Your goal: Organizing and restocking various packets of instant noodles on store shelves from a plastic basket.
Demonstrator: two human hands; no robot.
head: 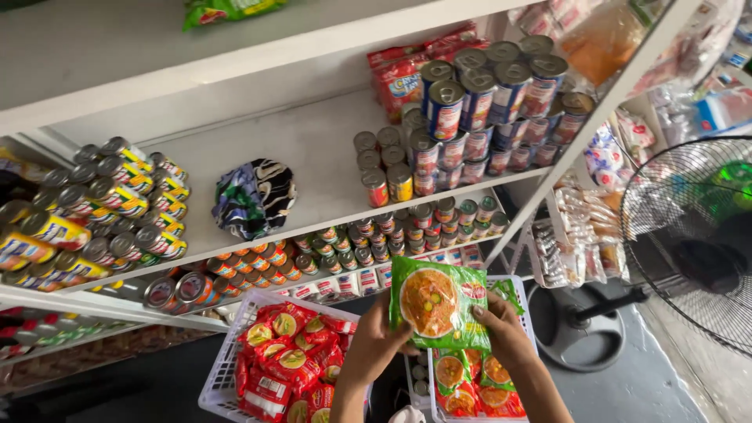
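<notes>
Both hands, left [374, 338] and right [501, 333], closed around a green noodle packet [437, 301] above white baskets [227, 368].

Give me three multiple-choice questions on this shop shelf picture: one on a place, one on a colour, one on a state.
1. Where are the red packets?
A. left basket
B. top shelf
C. floor

2. What colour is the held packet?
A. blue
B. green
C. white

3. How is that packet held?
A. left hand only
B. lying loose
C. both hands, with the right hand

Answers: 1 A, they fill the white basket at lower left. 2 B, its wrapper is green around an orange picture. 3 C, one hand grips each side.
</notes>
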